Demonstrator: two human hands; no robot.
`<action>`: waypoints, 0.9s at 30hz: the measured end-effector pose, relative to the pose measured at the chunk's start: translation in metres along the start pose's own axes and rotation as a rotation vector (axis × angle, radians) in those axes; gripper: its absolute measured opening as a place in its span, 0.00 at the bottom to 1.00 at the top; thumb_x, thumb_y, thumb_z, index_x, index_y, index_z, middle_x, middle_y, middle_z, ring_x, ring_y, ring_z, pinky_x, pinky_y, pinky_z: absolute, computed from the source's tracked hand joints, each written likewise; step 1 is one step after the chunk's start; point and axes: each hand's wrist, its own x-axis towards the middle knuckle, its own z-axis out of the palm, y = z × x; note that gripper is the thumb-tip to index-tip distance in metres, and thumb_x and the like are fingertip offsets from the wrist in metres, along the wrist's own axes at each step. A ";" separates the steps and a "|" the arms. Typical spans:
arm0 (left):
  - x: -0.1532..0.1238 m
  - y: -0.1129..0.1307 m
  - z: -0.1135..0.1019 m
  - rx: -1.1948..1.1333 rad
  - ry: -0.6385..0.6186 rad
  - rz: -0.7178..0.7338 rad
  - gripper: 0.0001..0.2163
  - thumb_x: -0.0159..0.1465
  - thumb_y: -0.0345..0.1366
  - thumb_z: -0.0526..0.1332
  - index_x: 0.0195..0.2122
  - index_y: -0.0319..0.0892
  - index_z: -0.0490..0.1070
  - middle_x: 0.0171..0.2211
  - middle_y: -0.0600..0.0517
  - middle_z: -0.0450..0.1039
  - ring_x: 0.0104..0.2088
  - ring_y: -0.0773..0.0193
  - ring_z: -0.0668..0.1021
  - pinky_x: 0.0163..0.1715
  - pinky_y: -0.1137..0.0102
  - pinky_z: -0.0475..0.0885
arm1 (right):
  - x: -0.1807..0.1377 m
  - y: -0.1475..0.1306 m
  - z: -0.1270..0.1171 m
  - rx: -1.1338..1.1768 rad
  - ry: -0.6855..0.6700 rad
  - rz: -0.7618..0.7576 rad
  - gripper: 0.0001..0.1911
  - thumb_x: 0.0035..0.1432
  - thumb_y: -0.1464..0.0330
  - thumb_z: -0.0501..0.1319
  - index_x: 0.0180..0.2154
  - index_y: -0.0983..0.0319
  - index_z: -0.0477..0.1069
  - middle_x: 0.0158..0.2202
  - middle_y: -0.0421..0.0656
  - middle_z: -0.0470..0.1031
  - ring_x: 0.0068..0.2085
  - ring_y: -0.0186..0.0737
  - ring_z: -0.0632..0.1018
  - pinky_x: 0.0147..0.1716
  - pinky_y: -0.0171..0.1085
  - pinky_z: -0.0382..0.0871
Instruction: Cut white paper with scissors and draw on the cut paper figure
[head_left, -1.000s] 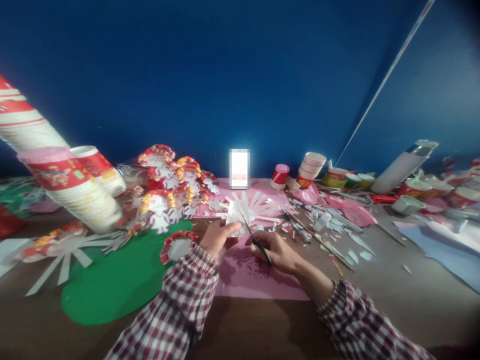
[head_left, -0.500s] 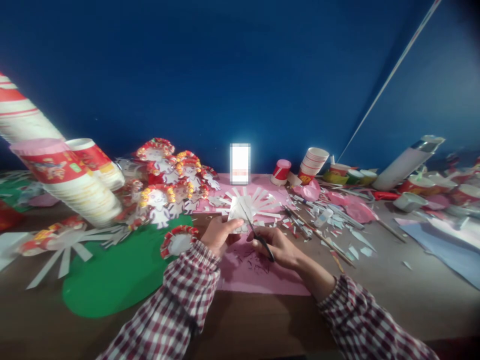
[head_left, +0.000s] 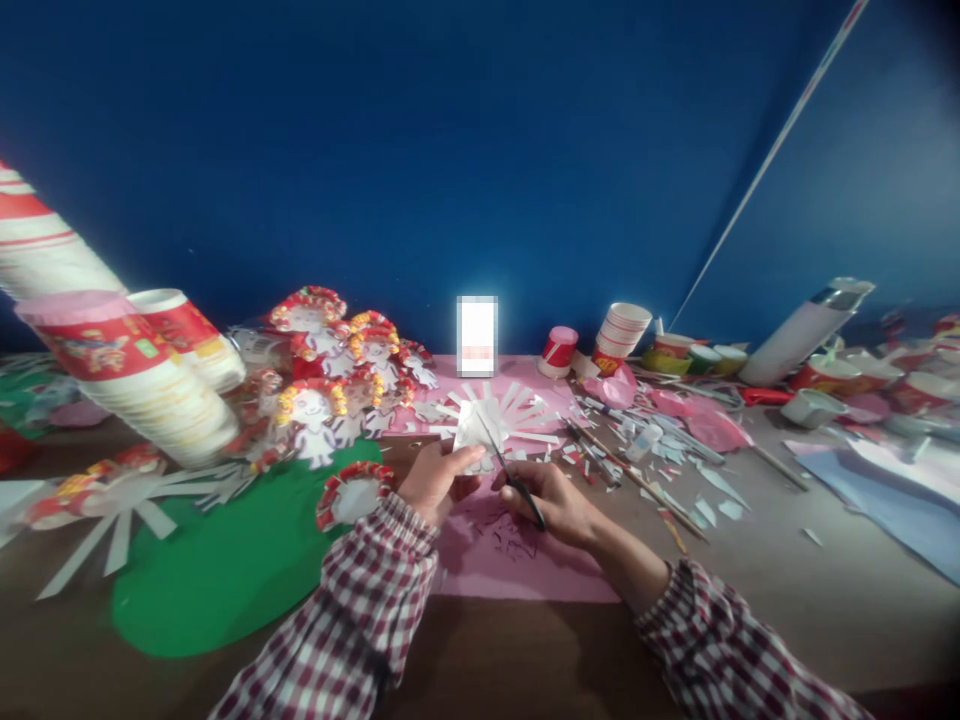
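- Moved very little since half a second ago: left hand, right hand and table all slightly lower in view, probably from a tilt of the head.
- Suggests a steady hold on the cutting setup; no fresh cut to be made out.
- Pinches white paper in the left hand, thumb above, fingers curled beneath.
- Wraps the right hand around black scissors, blades slanting toward eleven o'clock across the paper; cannot tell their spread, or any contact with it.
- Lies, for the paper, at about one o'clock from the left hand, ten from the right.
- Spread just beyond the paper, from twelve to three o'clock: white strips; cannot tell if joined to it.
- Scattered at six o'clock from the paper: dark scraps on pink sheet.
- Near the left hand, at nine o'clock: red-and-white ring.
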 end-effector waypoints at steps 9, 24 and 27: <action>0.009 -0.002 -0.010 0.135 -0.126 0.104 0.13 0.46 0.41 0.67 0.29 0.37 0.75 0.24 0.50 0.73 0.27 0.64 0.74 0.27 0.71 0.68 | -0.001 -0.002 -0.005 0.000 -0.026 0.005 0.20 0.51 0.56 0.61 0.35 0.67 0.69 0.18 0.35 0.60 0.20 0.28 0.62 0.18 0.28 0.55; 0.013 -0.008 -0.012 0.195 -0.096 0.173 0.08 0.47 0.37 0.66 0.25 0.37 0.74 0.19 0.53 0.72 0.21 0.67 0.73 0.24 0.72 0.66 | -0.001 0.001 -0.002 0.015 -0.046 -0.019 0.20 0.53 0.56 0.60 0.38 0.67 0.68 0.22 0.38 0.64 0.22 0.30 0.65 0.21 0.30 0.59; 0.014 -0.009 -0.013 0.194 -0.106 0.177 0.09 0.47 0.38 0.66 0.26 0.38 0.74 0.21 0.52 0.74 0.23 0.65 0.74 0.26 0.71 0.67 | -0.001 0.001 -0.002 0.010 -0.045 -0.017 0.20 0.52 0.56 0.60 0.37 0.67 0.68 0.22 0.37 0.63 0.22 0.29 0.64 0.21 0.29 0.58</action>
